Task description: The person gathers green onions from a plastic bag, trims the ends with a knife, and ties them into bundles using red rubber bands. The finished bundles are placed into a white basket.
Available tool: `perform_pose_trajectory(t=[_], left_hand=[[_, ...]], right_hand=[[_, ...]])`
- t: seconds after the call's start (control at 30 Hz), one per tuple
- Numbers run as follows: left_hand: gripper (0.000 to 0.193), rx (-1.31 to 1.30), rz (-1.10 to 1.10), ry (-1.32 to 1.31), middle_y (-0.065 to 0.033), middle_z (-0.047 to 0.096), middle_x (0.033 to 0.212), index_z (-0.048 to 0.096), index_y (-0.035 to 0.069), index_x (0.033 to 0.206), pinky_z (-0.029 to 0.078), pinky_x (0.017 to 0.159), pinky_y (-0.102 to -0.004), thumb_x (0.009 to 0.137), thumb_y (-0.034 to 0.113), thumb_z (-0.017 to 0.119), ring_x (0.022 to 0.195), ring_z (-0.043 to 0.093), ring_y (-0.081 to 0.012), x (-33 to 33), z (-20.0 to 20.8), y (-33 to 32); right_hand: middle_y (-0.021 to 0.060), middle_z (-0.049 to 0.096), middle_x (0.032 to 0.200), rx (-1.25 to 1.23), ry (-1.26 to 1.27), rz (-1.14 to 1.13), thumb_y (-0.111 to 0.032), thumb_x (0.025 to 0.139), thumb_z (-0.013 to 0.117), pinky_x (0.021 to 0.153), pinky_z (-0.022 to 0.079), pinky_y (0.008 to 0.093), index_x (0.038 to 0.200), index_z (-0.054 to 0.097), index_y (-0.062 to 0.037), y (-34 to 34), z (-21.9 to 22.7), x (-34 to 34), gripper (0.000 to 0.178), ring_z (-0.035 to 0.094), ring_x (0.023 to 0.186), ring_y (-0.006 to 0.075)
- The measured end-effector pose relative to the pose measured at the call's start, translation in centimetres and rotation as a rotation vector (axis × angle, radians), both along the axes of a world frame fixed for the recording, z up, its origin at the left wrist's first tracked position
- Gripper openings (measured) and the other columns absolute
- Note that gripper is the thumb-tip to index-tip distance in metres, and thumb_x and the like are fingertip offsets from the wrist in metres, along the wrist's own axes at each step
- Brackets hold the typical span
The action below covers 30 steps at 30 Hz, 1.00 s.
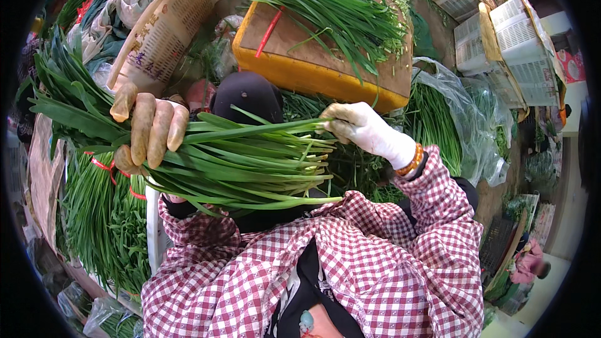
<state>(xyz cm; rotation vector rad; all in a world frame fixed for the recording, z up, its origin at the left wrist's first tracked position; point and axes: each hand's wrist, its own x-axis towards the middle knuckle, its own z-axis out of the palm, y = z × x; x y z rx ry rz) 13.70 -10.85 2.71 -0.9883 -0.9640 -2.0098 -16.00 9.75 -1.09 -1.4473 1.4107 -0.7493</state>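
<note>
My left hand (150, 128), in a stained white glove, is closed around a thick bunch of long flat green leaves that look like garlic chives (256, 159). The bunch lies crosswise before my chest, leaf tips to the left and pale cut ends to the right. At those ends my right hand (360, 128), gloved too, pinches the end of one stem in the upper part of the bunch. Beyond my hands, a second bunch of chives (332, 15) rests on a yellow-sided block with a brown top (319, 80), beside a red strip (270, 31).
More chives (94, 213) with red ties are piled at the left. Clear plastic bags (485, 122) and loose chives (436, 125) lie to the right. A slatted crate (166, 28) stands far left, white crates (516, 44) far right. Another person (527, 263) is at the lower right.
</note>
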Motion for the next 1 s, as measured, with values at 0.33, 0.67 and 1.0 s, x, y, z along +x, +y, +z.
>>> perform_pose_trajectory(t=[0.33, 0.67, 1.0], left_hand=[[0.047, -0.372, -0.393, 0.174, -0.0113, 0.07, 0.087, 0.04, 0.005, 0.127, 0.055, 0.08, -0.039, 0.087, 0.002, 0.064, 0.077, 0.072, -0.0221, -1.4, 2.9, -1.2], [0.04, -0.083, -0.105, -0.026, 0.0014, 0.067, 0.071, 0.047, 0.007, 0.122, 0.051, 0.08, -0.0321, 0.087, 0.006, 0.066, 0.063, 0.066, -0.0122, -1.7, 1.9, 1.0], [0.035, 0.218, 0.066, -0.011, 0.0033, 0.061, 0.076, 0.051, 0.005, 0.12, 0.049, 0.074, -0.0285, 0.087, 0.006, 0.063, 0.063, 0.062, -0.0071, -0.8, -1.4, 1.6]], right_hand=[[0.0146, 0.06, 0.124, -0.191, 0.603, 0.0, -0.037, 0.088, 0.065, 0.102, 0.044, 0.0401, 0.131, 0.056, -0.0077, 2.1, -0.7, -4.0, 0.052, 0.055, 0.12, 0.0309], [-0.0008, 0.065, 0.096, 0.041, -0.498, -0.059, -0.021, 0.098, 0.062, 0.077, 0.046, 0.0226, 0.109, 0.063, -0.0031, -2.1, 1.8, 6.3, 0.021, 0.055, 0.085, 0.0056], [0.011, 0.069, 0.085, 0.46, 1.221, 0.247, -0.032, 0.09, 0.065, 0.069, 0.054, 0.0413, 0.104, 0.067, -0.0114, 5.8, -3.8, -3.6, 0.025, 0.068, 0.08, 0.0321]])
